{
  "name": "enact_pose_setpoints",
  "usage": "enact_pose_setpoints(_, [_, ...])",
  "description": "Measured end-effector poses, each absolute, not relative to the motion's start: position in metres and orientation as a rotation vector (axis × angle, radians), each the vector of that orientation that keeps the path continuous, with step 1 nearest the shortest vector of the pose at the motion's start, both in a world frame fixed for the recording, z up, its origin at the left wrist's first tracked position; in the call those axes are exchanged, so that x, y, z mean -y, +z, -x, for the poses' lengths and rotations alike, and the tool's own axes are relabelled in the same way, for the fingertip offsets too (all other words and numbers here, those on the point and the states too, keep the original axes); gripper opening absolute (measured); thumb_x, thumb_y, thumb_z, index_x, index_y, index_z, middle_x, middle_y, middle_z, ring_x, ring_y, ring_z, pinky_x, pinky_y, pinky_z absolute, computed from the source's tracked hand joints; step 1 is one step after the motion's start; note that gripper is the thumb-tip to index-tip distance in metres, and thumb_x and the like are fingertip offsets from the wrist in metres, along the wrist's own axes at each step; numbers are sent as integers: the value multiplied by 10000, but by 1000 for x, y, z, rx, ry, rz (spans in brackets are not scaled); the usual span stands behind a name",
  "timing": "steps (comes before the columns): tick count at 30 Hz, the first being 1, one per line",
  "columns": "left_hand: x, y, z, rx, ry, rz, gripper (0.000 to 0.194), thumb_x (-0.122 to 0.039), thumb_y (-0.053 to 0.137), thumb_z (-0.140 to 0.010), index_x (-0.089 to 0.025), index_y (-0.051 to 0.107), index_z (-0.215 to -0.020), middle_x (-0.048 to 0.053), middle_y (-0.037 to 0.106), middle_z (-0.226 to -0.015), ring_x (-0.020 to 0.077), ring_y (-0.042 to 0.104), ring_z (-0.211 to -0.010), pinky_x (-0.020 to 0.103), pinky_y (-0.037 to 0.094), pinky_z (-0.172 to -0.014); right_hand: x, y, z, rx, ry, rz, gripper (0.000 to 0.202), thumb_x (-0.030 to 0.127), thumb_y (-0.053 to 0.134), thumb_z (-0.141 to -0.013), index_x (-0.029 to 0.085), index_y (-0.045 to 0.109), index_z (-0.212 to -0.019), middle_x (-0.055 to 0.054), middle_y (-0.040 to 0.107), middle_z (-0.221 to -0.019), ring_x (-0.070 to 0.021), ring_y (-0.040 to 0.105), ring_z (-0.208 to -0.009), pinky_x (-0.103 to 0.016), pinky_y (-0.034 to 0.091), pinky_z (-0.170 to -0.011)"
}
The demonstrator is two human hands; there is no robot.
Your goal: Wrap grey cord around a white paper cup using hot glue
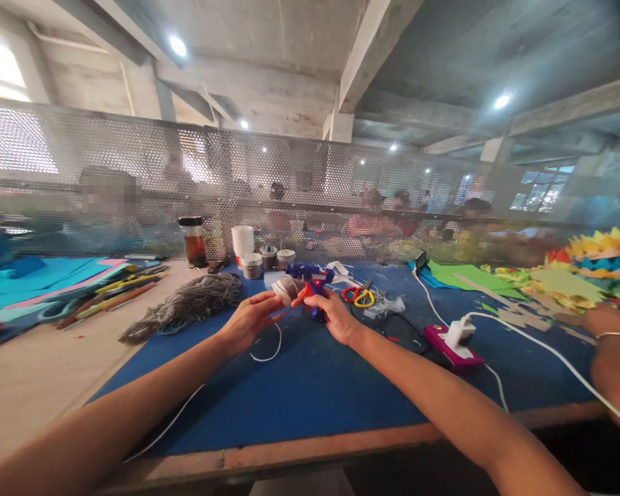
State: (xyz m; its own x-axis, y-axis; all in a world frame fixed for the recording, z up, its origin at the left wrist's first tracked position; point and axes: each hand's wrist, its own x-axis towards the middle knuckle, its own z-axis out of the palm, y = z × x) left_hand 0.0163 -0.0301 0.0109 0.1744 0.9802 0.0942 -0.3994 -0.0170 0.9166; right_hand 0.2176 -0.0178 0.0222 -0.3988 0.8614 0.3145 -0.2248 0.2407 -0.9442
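My left hand (246,321) holds a small rounded piece wound with pale cord (284,290) between thumb and fingers. A loop of white cord (269,359) hangs below that hand onto the blue tabletop. Closed around a blue and orange glue gun (308,273) is my right hand (339,318). The front of the gun is close to the wound piece, but whether they touch I cannot tell. Just beyond the right hand lie scissors with red and yellow handles (359,296). To the left of my left hand is a heap of grey yarn (201,300).
Small tubs (251,266) and a dark-lidded jar (193,242) stand by the perforated metal screen (310,179). At right are a magenta power strip (453,346), white cables, green sheets (465,277) and another person's arm (614,344). Tools (103,296) lie at left.
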Motion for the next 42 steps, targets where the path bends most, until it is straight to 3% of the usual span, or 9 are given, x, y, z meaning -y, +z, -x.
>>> enact_pose_setpoints(6, [29, 14, -14, -821, 1305, -1022, 285, -251, 787, -672, -168, 705, -933, 82, 715, -1000, 171, 657, -916, 244, 507, -799, 16, 20, -218, 1542, 1333, 638, 193, 319, 602, -706, 213, 706, -829, 12, 660, -765, -142, 514, -712, -264, 387, -696])
enact_pose_setpoints(12, [30, 16, -15, -740, 1295, -973, 217, -208, 750, -717, -169, 694, -923, 81, 710, -1026, 191, 644, -980, 301, 496, -896, 14, 17, -217, 1542, 1309, 637, 125, 298, 618, -707, 221, 694, -769, 30, 629, -728, -136, 512, -716, -257, 371, -709])
enact_pose_setpoints(16, [30, 14, -16, -722, 1281, -970, 181, -195, 733, -739, -169, 688, -912, 74, 710, -1021, 179, 646, -972, 301, 495, -912, 14, 15, -216, 1519, 1338, 652, 157, 300, 630, -703, 231, 697, -828, 34, 620, -724, -132, 509, -710, -259, 375, -714])
enact_pose_setpoints(23, [27, 12, -15, -721, 1284, -923, 156, -166, 728, -742, -175, 698, -895, 41, 716, -965, 132, 665, -848, 227, 531, -819, 12, 13, -217, 1560, 1313, 664, 182, 319, 633, -703, 226, 705, -842, 20, 633, -746, -152, 538, -757, -275, 395, -739])
enact_pose_setpoints(31, [23, 8, -13, -687, 1282, -994, 158, -144, 713, -754, -143, 685, -910, 73, 716, -979, 164, 672, -902, 261, 520, -880, 14, 14, -213, 1486, 1487, 610, 241, 309, 632, -696, 224, 670, -918, 2, 684, -767, -186, 641, -796, -333, 421, -840])
enact_pose_setpoints(38, [27, 11, -16, -658, 1246, -1035, 134, -174, 696, -773, -133, 689, -901, 98, 714, -1019, 219, 658, -992, 334, 473, -968, 13, 13, -214, 1503, 1449, 657, 250, 328, 652, -671, 214, 674, -892, 4, 685, -786, -179, 608, -818, -313, 415, -808])
enact_pose_setpoints(42, [27, 12, -15, -648, 1247, -1019, 96, -160, 691, -776, -136, 687, -870, 79, 723, -970, 202, 663, -973, 335, 460, -984, 14, 12, -213, 1517, 1451, 594, 261, 324, 640, -694, 213, 674, -927, 5, 687, -763, -172, 598, -812, -310, 408, -810])
